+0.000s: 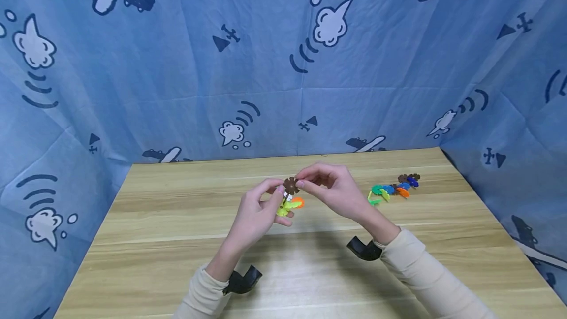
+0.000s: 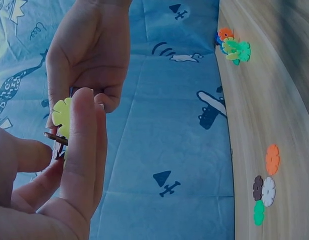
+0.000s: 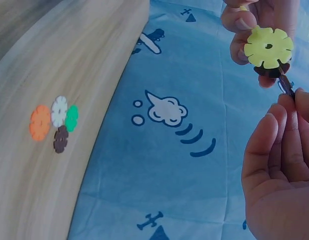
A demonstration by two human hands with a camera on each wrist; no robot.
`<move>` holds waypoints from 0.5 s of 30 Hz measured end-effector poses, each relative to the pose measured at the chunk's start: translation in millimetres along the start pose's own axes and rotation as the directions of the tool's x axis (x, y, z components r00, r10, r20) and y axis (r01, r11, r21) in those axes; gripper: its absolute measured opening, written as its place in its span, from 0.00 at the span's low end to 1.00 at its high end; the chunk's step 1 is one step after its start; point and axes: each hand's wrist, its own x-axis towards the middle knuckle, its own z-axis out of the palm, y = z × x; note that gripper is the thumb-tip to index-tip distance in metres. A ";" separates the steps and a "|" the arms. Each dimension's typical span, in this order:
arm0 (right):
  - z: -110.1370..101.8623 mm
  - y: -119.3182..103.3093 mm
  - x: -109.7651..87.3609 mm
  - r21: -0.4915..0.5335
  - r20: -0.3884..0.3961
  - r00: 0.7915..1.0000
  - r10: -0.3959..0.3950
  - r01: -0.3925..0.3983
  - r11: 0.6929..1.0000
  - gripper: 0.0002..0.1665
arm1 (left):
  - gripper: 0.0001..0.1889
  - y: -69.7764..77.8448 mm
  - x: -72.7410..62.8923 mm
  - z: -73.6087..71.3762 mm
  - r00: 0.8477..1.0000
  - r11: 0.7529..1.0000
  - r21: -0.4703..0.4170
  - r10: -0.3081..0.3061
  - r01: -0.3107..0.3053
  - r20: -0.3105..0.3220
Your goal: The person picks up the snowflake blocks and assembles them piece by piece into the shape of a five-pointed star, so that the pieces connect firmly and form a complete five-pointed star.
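Note:
Raised over the table, my left hand (image 1: 257,210) grips a yellow-green notched interlocking disc (image 3: 269,47). A dark brown disc (image 3: 271,71) shows right behind its lower edge. My right hand (image 1: 334,191) pinches a brown interlocking disc (image 1: 291,185) between thumb and fingers. In the right wrist view this brown disc (image 3: 286,84) is turned edge-on, its tip at the notched rim of the discs in the left hand. The left wrist view shows the yellow-green disc (image 2: 61,116) partly hidden behind the left fingers.
A joined cluster of coloured discs (image 1: 390,189) lies on the wooden table (image 1: 177,240) at the right. Loose orange (image 3: 40,122), white (image 3: 59,111), green (image 3: 71,118) and brown (image 3: 60,139) discs lie near the far edge. A blue printed curtain (image 1: 266,63) hangs behind the table.

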 end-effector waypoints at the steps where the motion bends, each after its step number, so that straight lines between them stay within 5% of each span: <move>1: 0.3 1.0 0.0 -0.004 0.002 1.000 -0.001 0.001 1.000 0.07 | 0.13 -0.1 0.1 -0.3 1.000 1.000 0.002 0.000 0.000 -0.001; 15: -0.5 5.9 -1.7 0.041 0.009 1.000 0.017 -0.017 0.999 0.16 | 0.21 -3.2 -0.2 -5.8 0.997 0.997 0.005 0.073 -0.073 -0.016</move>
